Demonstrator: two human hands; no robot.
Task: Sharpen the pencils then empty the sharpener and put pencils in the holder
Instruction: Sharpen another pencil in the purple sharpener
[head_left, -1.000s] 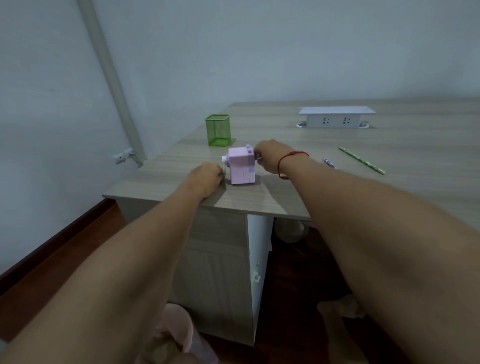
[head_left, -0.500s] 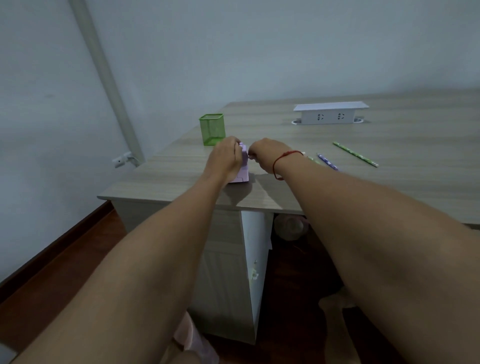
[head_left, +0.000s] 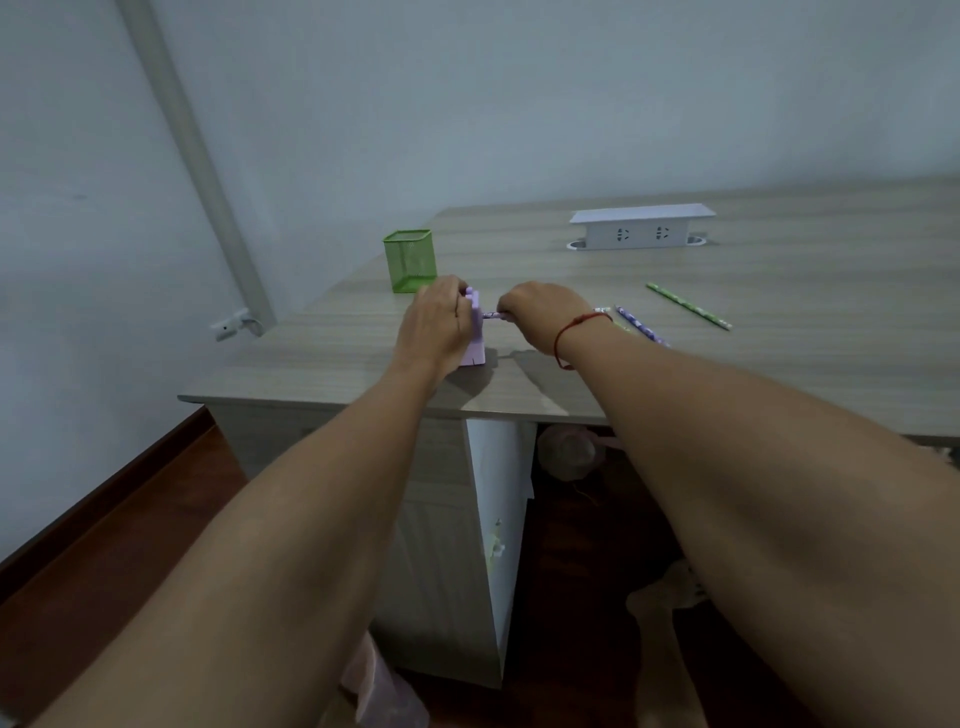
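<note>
Pale grey walls back a wood-grain bench (head_left: 779, 343), where a lilac plastic pencil sharpener (head_left: 477, 345) stands near the front edge, just in front of a green wire-mesh holder (head_left: 409, 265). The left hand (head_left: 434, 327) grips the sharpener from above and from its left side, fingers curled over the top to steady it. The right hand (head_left: 540, 317) pinches a purple patterned pencil (head_left: 492, 315). Only a short stretch of it shows between the fingertips and the sharpener's right face, and its tip is hidden, so it looks seated in the hole. Sharpening seems to be in hand, and no pencil stands out of the holder yet. To the right, a second purple patterned pencil (head_left: 641, 326) and a green pencil (head_left: 688, 306) lie on the bench, well apart from the holder. The sharpener looks light and sits close to the edge, so a hard push along the pencil could slide or tip it if the left hand slackens. Pressing at an angle could snap the lead inside.
</note>
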